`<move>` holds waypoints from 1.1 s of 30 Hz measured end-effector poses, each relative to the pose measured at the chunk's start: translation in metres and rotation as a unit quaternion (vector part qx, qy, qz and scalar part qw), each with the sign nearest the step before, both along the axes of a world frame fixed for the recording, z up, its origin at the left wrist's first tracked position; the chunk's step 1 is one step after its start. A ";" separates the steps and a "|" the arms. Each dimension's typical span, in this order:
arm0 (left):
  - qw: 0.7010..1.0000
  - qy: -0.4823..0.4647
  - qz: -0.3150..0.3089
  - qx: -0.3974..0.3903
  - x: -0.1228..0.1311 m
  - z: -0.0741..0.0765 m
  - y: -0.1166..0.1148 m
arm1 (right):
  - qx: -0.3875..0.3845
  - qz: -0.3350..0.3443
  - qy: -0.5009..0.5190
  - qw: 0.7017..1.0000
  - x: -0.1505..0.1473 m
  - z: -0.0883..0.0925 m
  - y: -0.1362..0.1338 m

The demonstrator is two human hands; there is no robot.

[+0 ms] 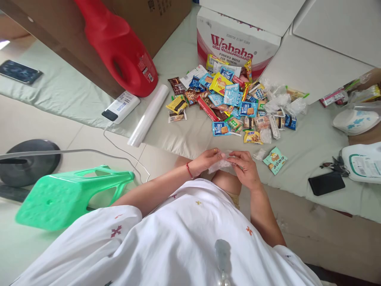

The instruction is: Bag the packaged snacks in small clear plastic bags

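**Low sheeted bed over a pale tiled floor**

A pale tiled floor (pixel 35 123) fills the left; a low bed under a pale green sheet (pixel 312 135) runs from far left to near right; a green plastic stool (pixel 71 194) lies tipped on the near left floor, just beside a black round stand base (pixel 29 161); a brown cardboard box (pixel 154 20) stands at the far side, with a white Wahaha carton (pixel 235 39) and plain white boxes (pixel 336 28) to its right; the light is soft and even.
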State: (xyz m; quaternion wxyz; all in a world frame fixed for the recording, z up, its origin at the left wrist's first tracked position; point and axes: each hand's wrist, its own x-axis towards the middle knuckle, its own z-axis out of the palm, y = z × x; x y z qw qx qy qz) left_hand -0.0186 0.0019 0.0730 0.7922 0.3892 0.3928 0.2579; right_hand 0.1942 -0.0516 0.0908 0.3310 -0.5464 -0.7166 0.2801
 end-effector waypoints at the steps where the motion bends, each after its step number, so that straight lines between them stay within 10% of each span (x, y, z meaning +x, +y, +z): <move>1: 1.000 0.008 -0.011 0.017 0.002 -0.001 0.000 | 0.005 0.006 0.000 1.000 -0.001 0.001 -0.001; 4: 0.999 0.012 0.029 0.024 0.005 -0.006 0.002 | 0.008 -0.013 -0.004 1.000 0.008 0.004 -0.003; 10: 0.983 0.094 0.151 0.053 -0.018 -0.023 0.011 | -0.003 -0.365 -0.188 0.912 0.074 -0.014 -0.014; 25: 0.951 0.213 0.182 0.134 -0.038 -0.027 0.008 | -0.053 -0.308 -0.252 0.916 0.120 -0.035 0.096; 33: 0.909 0.302 0.234 0.168 -0.045 -0.034 0.011 | 0.221 -0.447 -0.198 0.844 0.188 0.037 0.194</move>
